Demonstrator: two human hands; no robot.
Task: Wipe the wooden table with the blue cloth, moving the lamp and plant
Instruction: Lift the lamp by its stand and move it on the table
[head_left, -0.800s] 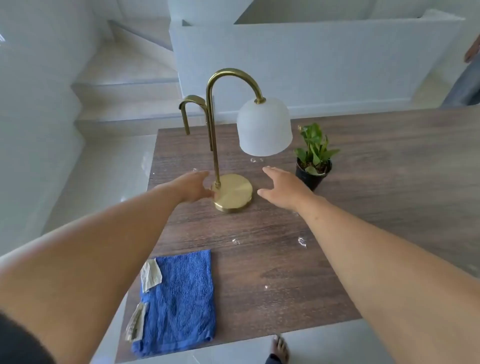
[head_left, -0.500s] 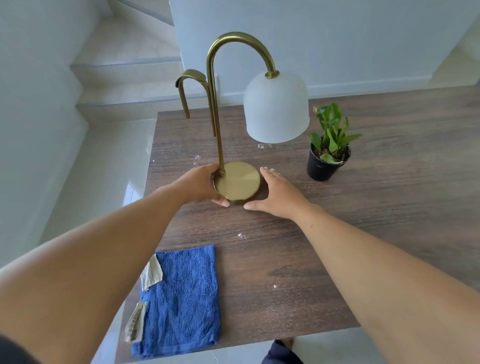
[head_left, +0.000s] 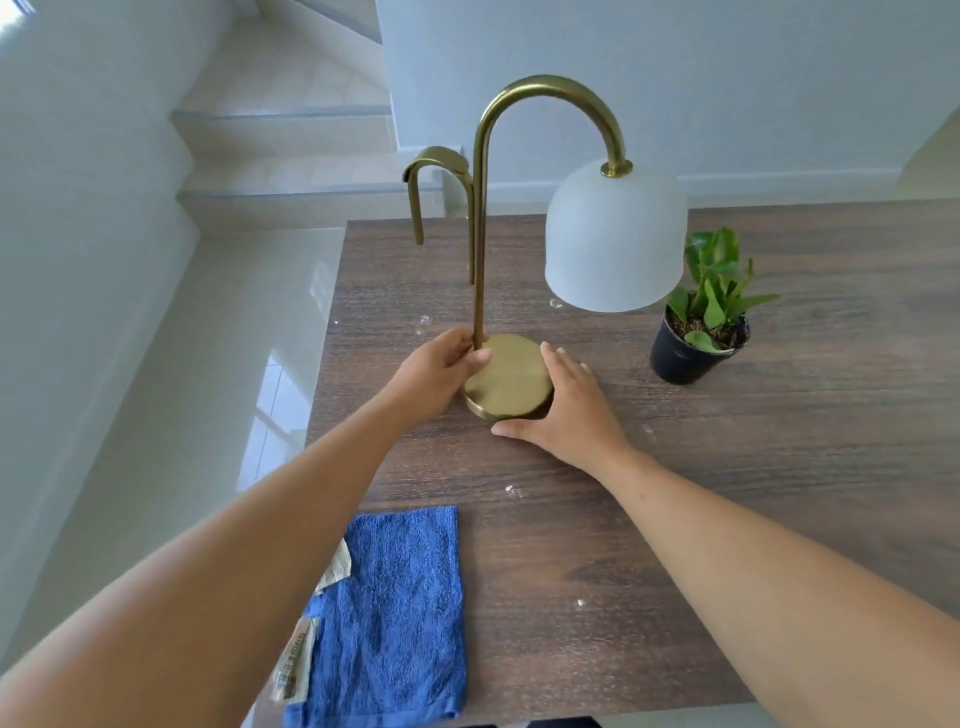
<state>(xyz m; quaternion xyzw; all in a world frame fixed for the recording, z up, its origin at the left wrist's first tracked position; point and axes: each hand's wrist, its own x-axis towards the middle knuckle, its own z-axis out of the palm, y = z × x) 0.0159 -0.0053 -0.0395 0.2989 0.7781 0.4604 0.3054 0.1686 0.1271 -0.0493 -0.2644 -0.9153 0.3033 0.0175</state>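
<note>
The wooden bench (head_left: 675, 519) shows three edges: its left edge runs from the far left corner down toward the viewer, the far edge crosses behind the lamp, and the near edge passes just below the cloth. Beyond the left edge lies glossy pale floor (head_left: 218, 395), and behind the far edge a white wall (head_left: 675, 78) with steps (head_left: 291, 135) to its left. The widest bare wood stretches to the right of the arms and in front of the plant; a few small white specks (head_left: 513, 491) dot the surface.

The lamp (head_left: 511, 379) stands upright near the far left corner – a round brass base, a curved brass stem and a frosted white shade hanging to the right. The left hand (head_left: 441, 374) grips the stem just above the base, fingers curled round it, thumb on the near side. The right hand (head_left: 561, 405) lies against the base's right rim with fingers straight and thumb under the near edge, touching but not closed round it.

The plant (head_left: 701, 322), green leaves in a black pot, sits to the right of the lamp, just past the shade and apart from both hands. The blue cloth (head_left: 400, 618) lies flat at the near left corner, beneath the left forearm, untouched – paper tags (head_left: 296, 670) show at its left side.
</note>
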